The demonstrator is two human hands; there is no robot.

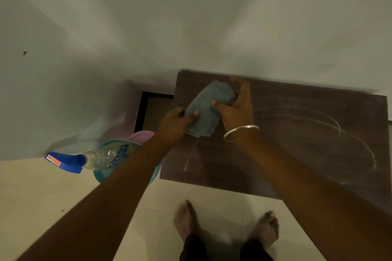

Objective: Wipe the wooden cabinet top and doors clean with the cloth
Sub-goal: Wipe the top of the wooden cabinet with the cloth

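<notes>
A dark brown wooden cabinet top (307,154) fills the right half of the view, marked with pale curved streaks and a thin wet line. A folded grey-blue cloth (209,110) is held just above its back left part. My left hand (176,123) grips the cloth's near left edge, thumb on top. My right hand (237,106), with a silver bangle at the wrist, holds the cloth's right side with curled fingers. The cabinet doors are out of sight below the top.
A clear spray bottle (99,158) with a blue trigger head lies pointing left under my left forearm, over a teal plastic basket (118,146) with a pink lid behind it. Pale wall stands behind; my bare feet (227,224) rest on cream floor tiles.
</notes>
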